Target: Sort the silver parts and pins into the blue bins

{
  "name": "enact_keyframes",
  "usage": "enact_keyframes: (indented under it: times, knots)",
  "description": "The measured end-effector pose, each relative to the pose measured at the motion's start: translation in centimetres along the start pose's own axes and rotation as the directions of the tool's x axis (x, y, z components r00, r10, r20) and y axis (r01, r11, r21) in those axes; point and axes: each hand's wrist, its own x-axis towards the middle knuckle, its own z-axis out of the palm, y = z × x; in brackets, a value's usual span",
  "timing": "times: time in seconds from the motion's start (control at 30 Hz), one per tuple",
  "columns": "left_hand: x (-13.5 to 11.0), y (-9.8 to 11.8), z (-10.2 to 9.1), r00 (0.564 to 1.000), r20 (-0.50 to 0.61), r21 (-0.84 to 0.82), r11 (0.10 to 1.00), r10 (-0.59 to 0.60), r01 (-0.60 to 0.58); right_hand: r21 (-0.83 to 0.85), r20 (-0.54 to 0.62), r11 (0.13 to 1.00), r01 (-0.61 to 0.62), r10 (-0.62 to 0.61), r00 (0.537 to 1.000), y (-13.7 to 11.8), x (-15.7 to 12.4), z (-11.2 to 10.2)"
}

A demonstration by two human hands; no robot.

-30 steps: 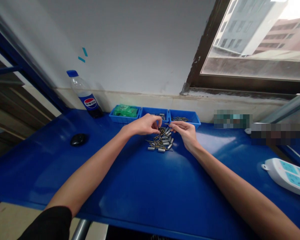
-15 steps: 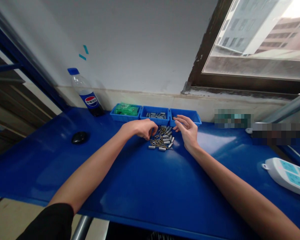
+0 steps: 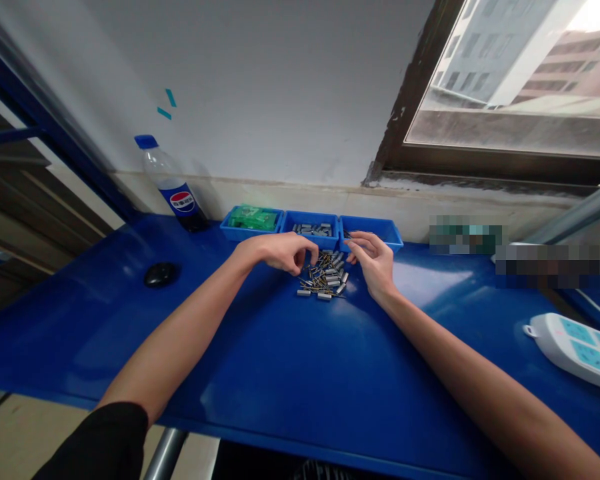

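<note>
A small heap of silver cylinders and thin gold pins (image 3: 325, 280) lies on the blue table (image 3: 290, 380) in front of three blue bins. My left hand (image 3: 280, 252) hovers at the heap's left edge with its fingers curled into a pinch; what it holds is too small to name. My right hand (image 3: 373, 257) is at the heap's right edge, near the right bin (image 3: 385, 232), fingers pinched together on something thin that I cannot make out. The middle bin (image 3: 313, 230) holds silver cylinders. The left bin (image 3: 250, 220) holds green parts.
A cola bottle (image 3: 173, 190) stands by the wall at the back left. A black computer mouse (image 3: 161, 274) lies on the left of the table. A white power strip (image 3: 575, 343) sits at the right edge. A window is at the upper right.
Both hands met over the heap a second ago, then parted. My right hand went back toward the right bin and its fingers have now curled together again. My left hand dropped to the heap's left edge.
</note>
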Motion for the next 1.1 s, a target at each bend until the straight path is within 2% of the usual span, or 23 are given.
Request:
enact_keyframes:
  times: [0.13,0.3,0.47,0.77,1.1]
  knots:
    - [0.1,0.5,-0.2,0.99,-0.119,0.001,0.997,0.079,-0.079,0.019,0.08,1.0,-0.022,0.021,0.997,-0.2,-0.1,0.1]
    - [1.3,0.1,0.6,0.926,-0.347,-0.085,0.978,0.15,-0.191,0.015,0.246,0.996,-0.083,0.077,0.966,-0.6,-0.3,0.3]
    - [2.1,-0.2,1.5,0.888,-0.437,-0.216,0.942,0.143,-0.258,0.018,0.343,0.995,-0.103,0.09,0.935,-0.6,-0.3,0.5]
    - [2.8,0.2,2.3,0.848,-0.521,-0.231,0.94,0.1,-0.253,0.042,0.32,0.989,-0.142,0.121,0.94,0.1,0.3,-0.2]
    - [2.5,1.0,2.4,0.862,-0.497,-0.14,0.972,0.094,-0.186,0.108,0.339,0.975,-0.196,0.149,0.929,0.1,0.4,-0.5]
